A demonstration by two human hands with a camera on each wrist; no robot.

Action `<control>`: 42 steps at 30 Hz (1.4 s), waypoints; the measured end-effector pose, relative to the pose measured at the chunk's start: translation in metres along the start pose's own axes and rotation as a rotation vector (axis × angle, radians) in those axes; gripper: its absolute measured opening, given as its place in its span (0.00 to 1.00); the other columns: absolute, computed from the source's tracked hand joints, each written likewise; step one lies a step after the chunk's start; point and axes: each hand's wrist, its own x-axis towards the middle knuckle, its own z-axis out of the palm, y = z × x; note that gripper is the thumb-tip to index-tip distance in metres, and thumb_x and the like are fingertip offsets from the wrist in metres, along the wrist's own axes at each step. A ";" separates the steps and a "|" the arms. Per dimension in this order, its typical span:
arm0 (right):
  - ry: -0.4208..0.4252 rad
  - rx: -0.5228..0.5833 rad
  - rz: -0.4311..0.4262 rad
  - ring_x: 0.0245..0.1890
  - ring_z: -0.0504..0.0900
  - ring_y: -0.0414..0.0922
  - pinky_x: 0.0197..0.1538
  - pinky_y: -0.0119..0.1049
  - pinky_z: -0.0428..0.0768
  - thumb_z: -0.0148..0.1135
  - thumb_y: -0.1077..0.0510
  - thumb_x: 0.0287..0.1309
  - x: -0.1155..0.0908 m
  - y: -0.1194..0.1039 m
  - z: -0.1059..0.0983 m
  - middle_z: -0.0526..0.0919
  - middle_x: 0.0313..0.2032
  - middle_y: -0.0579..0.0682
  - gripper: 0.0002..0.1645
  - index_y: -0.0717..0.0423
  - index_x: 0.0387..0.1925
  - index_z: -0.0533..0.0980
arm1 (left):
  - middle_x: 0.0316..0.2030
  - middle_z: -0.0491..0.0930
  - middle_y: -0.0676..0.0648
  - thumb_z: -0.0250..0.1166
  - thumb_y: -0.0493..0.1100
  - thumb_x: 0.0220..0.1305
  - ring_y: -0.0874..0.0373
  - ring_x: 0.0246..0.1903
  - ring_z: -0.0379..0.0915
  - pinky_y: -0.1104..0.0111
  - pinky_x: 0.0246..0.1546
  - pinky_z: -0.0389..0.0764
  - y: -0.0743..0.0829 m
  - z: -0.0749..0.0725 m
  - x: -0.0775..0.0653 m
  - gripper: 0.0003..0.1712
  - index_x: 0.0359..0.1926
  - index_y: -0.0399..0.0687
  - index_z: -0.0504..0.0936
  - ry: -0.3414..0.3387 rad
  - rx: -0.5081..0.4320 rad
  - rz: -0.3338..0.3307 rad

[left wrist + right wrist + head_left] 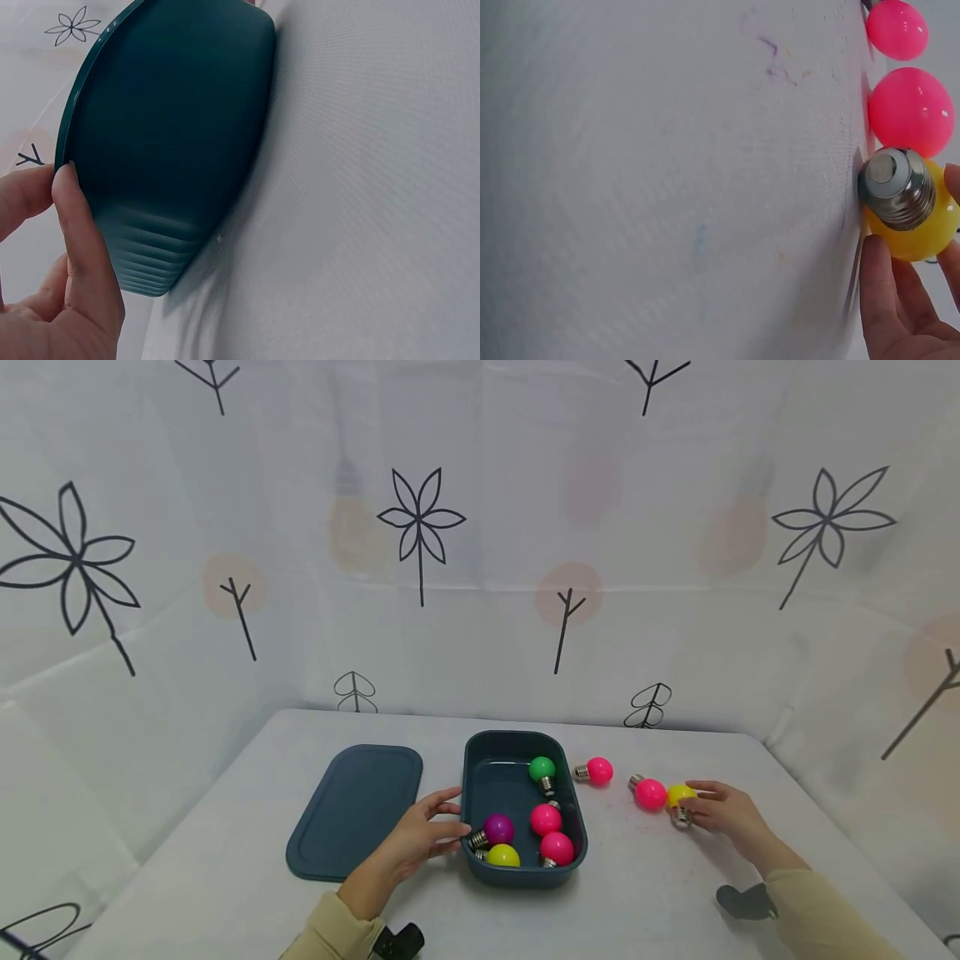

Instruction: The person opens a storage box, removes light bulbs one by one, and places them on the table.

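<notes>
My left hand (427, 835) pinches the left rim of a dark teal plastic box (480, 752) between thumb and fingers; the left wrist view shows the box's outer wall (172, 120) up close. Inside the box lie a green light bulb (542, 768), a purple one (498, 829), a yellow one (503, 856) and two pink ones (546, 820). To the right of the box, my right hand (723, 814) holds another yellow light bulb (911, 244) by its round part. Its metal screw base (896, 187) faces the right wrist camera, and the bulb is at the tabletop.
A pink bulb (650, 794) lies right beside the held yellow one, and another pink bulb (598, 771) lies nearer the box. The flat teal lid (356, 810) rests left of the box on the white table (600, 910). A patterned white cloth (480, 635) hangs behind.
</notes>
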 end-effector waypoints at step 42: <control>-0.063 -0.137 -0.171 0.51 0.68 0.64 0.51 0.52 0.75 0.61 0.51 0.59 -0.019 -0.045 0.000 0.63 0.56 0.73 0.40 0.70 0.63 0.58 | 0.48 0.67 0.41 0.68 0.33 0.54 0.56 0.36 0.74 0.65 0.38 0.80 0.000 0.000 0.000 0.39 0.66 0.40 0.62 0.003 -0.007 0.002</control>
